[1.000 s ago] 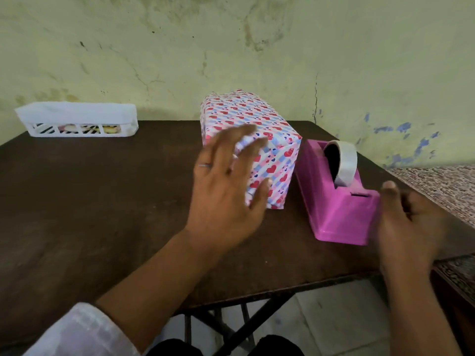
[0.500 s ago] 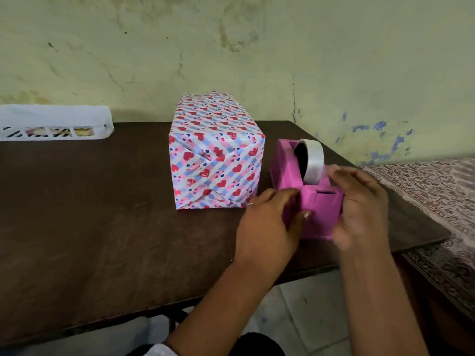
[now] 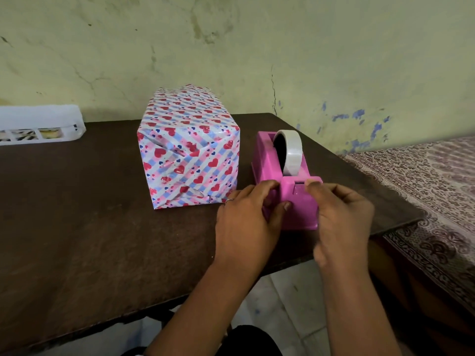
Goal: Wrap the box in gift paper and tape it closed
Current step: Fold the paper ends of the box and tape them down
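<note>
Wrapped box [image 3: 189, 150] is stood on tabletop [image 3: 77, 214], untouched. Pink tape dispenser [image 3: 295, 201], right of it, is gripped by left hand [image 3: 246, 222] for steadiness. Its cutter end is pinched by right hand [image 3: 341, 217], apparently for tape.

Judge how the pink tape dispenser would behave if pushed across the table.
The tape dispenser looks blocky with a broad flat base, so it would probably slide rather than tip. The left hand braces its side, hinting it may shift when tape is pulled.

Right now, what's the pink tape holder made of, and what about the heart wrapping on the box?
The pink tape holder looks like molded plastic: one even colour, smooth faces, soft shine. The heart wrapping on the box looks like glossy paper: sharp folded creases and shiny patches, though a thin plastic coating can't be ruled out. The tape roll seems to be whitish, slightly see-through plastic film.
</note>
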Available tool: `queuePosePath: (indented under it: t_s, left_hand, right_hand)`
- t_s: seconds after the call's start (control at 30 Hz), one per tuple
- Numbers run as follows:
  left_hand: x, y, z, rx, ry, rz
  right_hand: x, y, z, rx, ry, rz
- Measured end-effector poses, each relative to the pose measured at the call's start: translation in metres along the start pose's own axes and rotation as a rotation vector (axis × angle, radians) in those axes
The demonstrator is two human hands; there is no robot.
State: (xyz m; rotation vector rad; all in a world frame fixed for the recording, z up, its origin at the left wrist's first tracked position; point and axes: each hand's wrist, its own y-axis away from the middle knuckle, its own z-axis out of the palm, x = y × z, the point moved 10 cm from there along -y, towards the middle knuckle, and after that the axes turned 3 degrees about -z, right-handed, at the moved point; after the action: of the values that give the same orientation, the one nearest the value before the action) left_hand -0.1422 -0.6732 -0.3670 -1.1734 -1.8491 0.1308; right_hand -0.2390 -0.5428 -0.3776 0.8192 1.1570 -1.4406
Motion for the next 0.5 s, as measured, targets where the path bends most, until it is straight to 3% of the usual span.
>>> queuePosePath:
  t_s: [0.27, 0.5]
  left_hand:
    - [0.0026, 0.0011, -0.0039, 0.029, -0.023, 0.004]
    - [0.0039, 0.0026, -0.0068, 0.034, -0.014, 0.003]
  right_hand:
    - [-0.003, 0.0042, -0.0034, -0.013, 0.133, -0.031]
    - [0.0063, 0.0074, -0.0042, -0.075, 0.083, 0.104]
